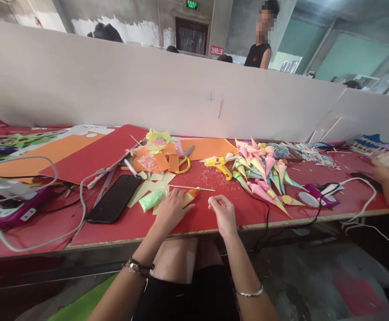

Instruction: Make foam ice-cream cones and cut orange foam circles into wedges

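Observation:
My left hand [172, 207] lies flat on the red table [114, 223], fingers spread over a pale yellow paper piece [147, 187]. A thin wooden stick [190, 188] with an orange tip lies just beyond its fingertips. A green clay bag [151, 199] sits to its left. My right hand [223, 212] is closed in a pinch on a small whitish piece near the table's front edge.
A black phone [116, 198], yellow scissors [183, 161], a yellow glue gun [219, 165] and a heap of coloured paper cones [264, 171] lie on the table. Orange and red sheets [63, 154] and a purple power strip [12, 209] are left. Another person's hand [386, 176] works at right.

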{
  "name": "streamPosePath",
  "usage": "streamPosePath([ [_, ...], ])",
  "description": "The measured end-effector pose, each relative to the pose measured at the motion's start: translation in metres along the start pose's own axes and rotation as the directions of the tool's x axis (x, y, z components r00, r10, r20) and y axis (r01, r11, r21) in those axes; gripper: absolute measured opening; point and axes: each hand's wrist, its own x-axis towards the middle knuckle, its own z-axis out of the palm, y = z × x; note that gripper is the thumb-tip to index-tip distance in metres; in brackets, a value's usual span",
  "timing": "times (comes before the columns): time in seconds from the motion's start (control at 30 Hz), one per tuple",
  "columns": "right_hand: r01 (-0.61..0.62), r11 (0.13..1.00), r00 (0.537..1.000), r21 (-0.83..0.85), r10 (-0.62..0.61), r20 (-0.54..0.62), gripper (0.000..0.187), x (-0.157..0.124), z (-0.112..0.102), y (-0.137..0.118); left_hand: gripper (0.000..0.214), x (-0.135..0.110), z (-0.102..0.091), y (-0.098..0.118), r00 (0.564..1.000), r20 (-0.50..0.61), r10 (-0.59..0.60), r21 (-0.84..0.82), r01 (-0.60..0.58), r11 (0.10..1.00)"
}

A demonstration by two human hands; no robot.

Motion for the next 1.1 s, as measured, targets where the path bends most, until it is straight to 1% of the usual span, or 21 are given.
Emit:
streamPosePath([
  [0.1,-0.003,1.000,1.000,0.021,0.002,0.026,0.026,0.004,-0.001,-0.002,0.022,0.003,0.001,0.000,0.996,0.087,-0.030,-0.005,0.030,1.000],
  [0.17,-0.011,0.999,0.999,0.035,0.010,0.044,0.031,0.005,-0.002,-0.002,0.020,0.004,0.000,-0.001,0.994,0.094,-0.058,-0.071,0.065,0.995],
  [0.23,-0.012,1.000,0.999,0.018,0.011,0.041,0.033,0.005,-0.003,0.000,0.023,0.003,-0.001,-0.001,0.994,0.066,-0.092,-0.204,0.103,0.973],
  [0.3,0.004,1.000,1.000,-0.016,-0.004,0.022,0.030,0.005,-0.003,0.001,0.026,0.001,-0.001,-0.001,0.989,0.028,-0.142,-0.385,0.142,0.912],
  [0.37,0.022,0.999,1.000,-0.047,-0.021,0.013,0.028,0.005,-0.003,0.003,0.027,-0.001,0.000,-0.001,0.983,-0.002,-0.183,-0.567,0.150,0.810],
  [0.43,0.013,0.999,1.000,-0.032,-0.013,0.008,0.030,0.006,-0.002,0.003,0.026,-0.003,0.002,-0.001,0.979,-0.020,-0.205,-0.697,0.133,0.705],
  [0.47,-0.001,1.000,1.000,-0.009,0.001,0.011,0.033,0.006,-0.002,0.003,0.025,-0.004,0.003,0.000,0.976,-0.026,-0.215,-0.733,0.128,0.668],
  [0.5,-0.018,1.000,1.000,0.015,0.018,0.016,0.035,0.007,-0.001,0.002,0.024,-0.004,0.003,0.001,0.974,-0.031,-0.226,-0.754,0.125,0.644],
  [0.57,-0.051,0.998,0.998,0.036,0.050,0.033,0.036,0.007,0.001,0.000,0.024,-0.005,0.003,0.002,0.970,-0.039,-0.241,-0.770,0.124,0.626],
  [0.63,-0.064,0.998,0.997,0.004,0.064,0.051,0.033,0.006,0.002,-0.003,0.025,-0.005,0.003,0.004,0.970,-0.036,-0.242,-0.774,0.126,0.621],
  [0.73,-0.031,0.997,0.998,-0.071,0.036,0.061,0.030,0.006,0.003,-0.005,0.026,-0.006,0.004,0.005,0.972,-0.014,-0.236,-0.785,0.136,0.605],
  [0.83,0.003,0.996,0.997,-0.086,0.004,0.083,0.028,0.009,0.003,-0.003,0.028,-0.006,0.005,0.004,0.976,0.007,-0.219,-0.798,0.138,0.587],
  [0.97,-0.041,0.998,0.988,-0.042,0.046,0.144,0.036,0.013,0.002,-0.001,0.033,-0.007,0.006,0.004,0.981,0.020,-0.191,-0.810,0.128,0.572],
  [1.03,-0.053,0.997,0.987,-0.050,0.060,0.151,0.036,0.013,0.002,-0.001,0.036,-0.008,0.005,0.007,0.985,0.023,-0.171,-0.813,0.118,0.570],
  [1.1,-0.040,0.996,0.988,-0.078,0.050,0.144,0.033,0.011,0.002,-0.001,0.039,-0.009,0.003,0.009,0.989,0.024,-0.146,-0.811,0.105,0.576],
])
